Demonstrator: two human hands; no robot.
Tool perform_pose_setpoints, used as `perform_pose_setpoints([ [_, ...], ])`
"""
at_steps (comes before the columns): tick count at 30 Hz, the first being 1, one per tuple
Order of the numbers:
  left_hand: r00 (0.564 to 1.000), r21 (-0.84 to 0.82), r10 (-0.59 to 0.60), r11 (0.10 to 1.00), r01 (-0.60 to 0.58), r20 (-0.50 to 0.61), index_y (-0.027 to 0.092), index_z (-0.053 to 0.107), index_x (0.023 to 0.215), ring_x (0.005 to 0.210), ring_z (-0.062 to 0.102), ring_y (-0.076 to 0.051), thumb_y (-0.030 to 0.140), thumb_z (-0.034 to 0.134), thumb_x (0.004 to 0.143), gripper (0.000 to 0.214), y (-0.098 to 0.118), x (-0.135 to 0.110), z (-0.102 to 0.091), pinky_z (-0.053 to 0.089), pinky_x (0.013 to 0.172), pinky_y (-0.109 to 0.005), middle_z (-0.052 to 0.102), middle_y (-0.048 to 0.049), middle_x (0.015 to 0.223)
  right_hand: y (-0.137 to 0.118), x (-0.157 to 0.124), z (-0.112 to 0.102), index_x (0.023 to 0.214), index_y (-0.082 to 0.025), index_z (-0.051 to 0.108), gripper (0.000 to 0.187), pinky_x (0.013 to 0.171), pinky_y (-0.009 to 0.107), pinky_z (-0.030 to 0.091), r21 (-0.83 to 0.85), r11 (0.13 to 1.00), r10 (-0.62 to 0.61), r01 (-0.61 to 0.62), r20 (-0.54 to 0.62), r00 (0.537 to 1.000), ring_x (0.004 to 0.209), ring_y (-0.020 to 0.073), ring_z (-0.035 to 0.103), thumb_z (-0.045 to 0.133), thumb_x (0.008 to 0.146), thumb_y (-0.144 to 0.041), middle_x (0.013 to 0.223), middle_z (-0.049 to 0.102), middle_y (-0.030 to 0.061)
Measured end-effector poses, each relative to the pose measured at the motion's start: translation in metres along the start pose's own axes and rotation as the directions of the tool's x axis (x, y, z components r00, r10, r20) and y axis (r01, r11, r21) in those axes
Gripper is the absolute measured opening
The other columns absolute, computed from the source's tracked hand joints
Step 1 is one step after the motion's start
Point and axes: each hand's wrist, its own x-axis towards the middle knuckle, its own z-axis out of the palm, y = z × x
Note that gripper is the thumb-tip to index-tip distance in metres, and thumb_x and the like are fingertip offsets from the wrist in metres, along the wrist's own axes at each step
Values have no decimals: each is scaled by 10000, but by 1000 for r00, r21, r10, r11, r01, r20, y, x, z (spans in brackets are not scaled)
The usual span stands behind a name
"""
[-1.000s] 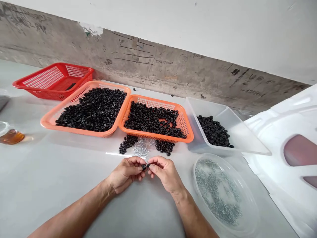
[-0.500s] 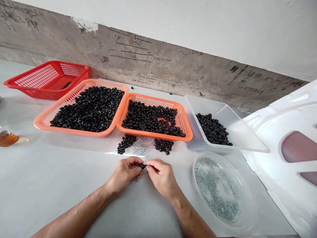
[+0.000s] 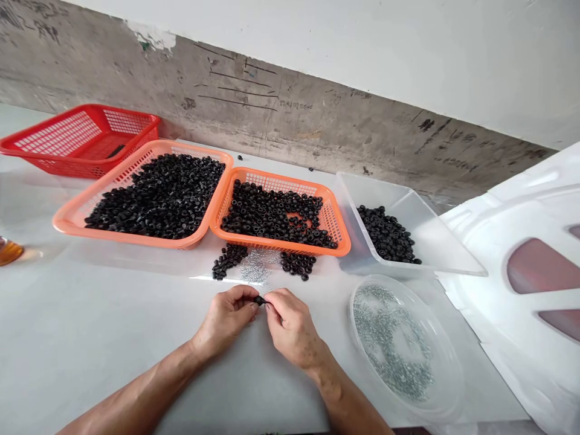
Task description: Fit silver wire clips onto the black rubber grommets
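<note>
Grey marked wall (image 3: pixel 254 99) behind, pale table (image 3: pixel 90 308) under hands. Left hand (image 3: pixel 225 317) and right hand (image 3: pixel 291 323) nearly closed, both pinching a small black part (image 3: pixel 260 300) between them; one piece or two, can't tell. Just beyond hands: loose black pieces (image 3: pixel 296 264) either side of shiny beads (image 3: pixel 256 266). Farther out: big orange basket (image 3: pixel 67 223), smaller orange basket (image 3: pixel 341 238), both with black pieces. Right of hands: clear bin (image 3: pixel 437 244), round tray (image 3: pixel 446 362).

Left hand (image 3: pixel 229 318) and right hand (image 3: pixel 293 324) nearly meet, fingers (image 3: pixel 244 292) pinched, forearms (image 3: pixel 149 386) angled inward.
</note>
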Motion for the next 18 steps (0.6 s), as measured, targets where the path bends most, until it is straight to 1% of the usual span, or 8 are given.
perform_pose_setpoints([
  [5,999,39,39,998,-39,-11,159,642,786,577,551,-128,130,622,651,140,-3,-1,-1,442,581,-242,622,19,601,1,0,1,903,-195,575,249,694,308,484,-1,1000,-18,18,-1,1000,773,181,567,393,814,-49,837,596,79],
  [9,998,57,67,996,-66,-19,164,642,779,572,548,-127,119,615,655,134,-3,-2,-1,436,575,-238,613,27,590,2,-2,3,909,-203,548,223,680,301,473,5,1000,23,-23,-16,1000,744,177,557,411,796,-68,800,586,59],
  [12,996,76,82,994,-80,-24,167,647,779,574,550,-129,116,611,656,138,-1,-3,1,435,572,-237,615,26,597,2,-3,4,877,-200,539,193,659,293,463,4,999,43,-43,-22,999,710,170,547,420,788,-77,772,580,51],
  [16,995,130,101,986,-99,-9,169,651,795,621,561,-136,129,596,676,137,-2,-3,0,453,610,-244,628,13,662,1,-2,2,808,-198,534,187,642,283,455,10,1000,15,-15,-8,1000,684,160,534,402,791,-66,740,569,48],
  [18,990,183,144,973,-143,6,171,652,801,672,569,-143,128,579,686,142,-4,-2,-1,460,644,-249,634,1,722,2,-1,1,787,-198,532,187,622,270,450,25,1000,7,-7,-5,1000,662,151,528,401,790,-64,718,560,41],
])
